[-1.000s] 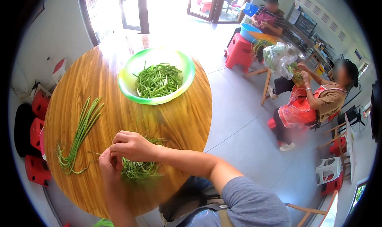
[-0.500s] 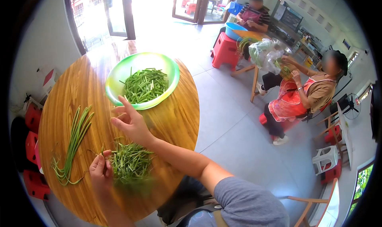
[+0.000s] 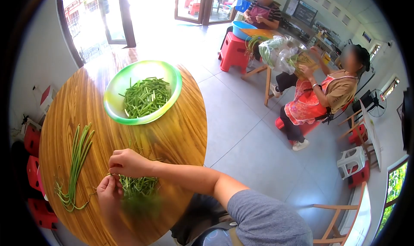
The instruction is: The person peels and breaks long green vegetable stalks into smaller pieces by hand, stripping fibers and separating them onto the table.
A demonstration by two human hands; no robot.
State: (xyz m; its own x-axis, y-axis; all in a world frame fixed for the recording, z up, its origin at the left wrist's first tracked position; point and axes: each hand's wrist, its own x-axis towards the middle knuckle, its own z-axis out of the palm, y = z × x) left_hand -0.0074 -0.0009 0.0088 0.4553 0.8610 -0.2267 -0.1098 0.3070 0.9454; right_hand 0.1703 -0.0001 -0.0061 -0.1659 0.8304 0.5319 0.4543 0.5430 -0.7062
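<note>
My left hand (image 3: 110, 189) is closed, with thumb and fingers pinching the end of a green garlic scape. Right above it, my right hand (image 3: 129, 163) is closed at the left fingertips, on the same scape; most of the piece is hidden by the fingers. Below my right forearm lies a pile of thin green trimmings (image 3: 139, 186), partly covered by the arm. A bunch of long garlic scapes (image 3: 77, 166) rests on the wood to the left. Farther off, a green-and-white bowl (image 3: 113, 88) holds many short cut scape pieces (image 3: 147, 98).
Everything lies on a round wooden table (image 3: 172, 138). Two people sit at another table on the right, one in a red apron (image 3: 304, 105) handling greens, one behind a blue basin (image 3: 246, 29). Red stools (image 3: 233, 52) and a white stool (image 3: 352, 162) stand around.
My right hand has come back from beside the bowl, where its fingers were spread, to my left hand and closed there. The view has shifted slightly.
</note>
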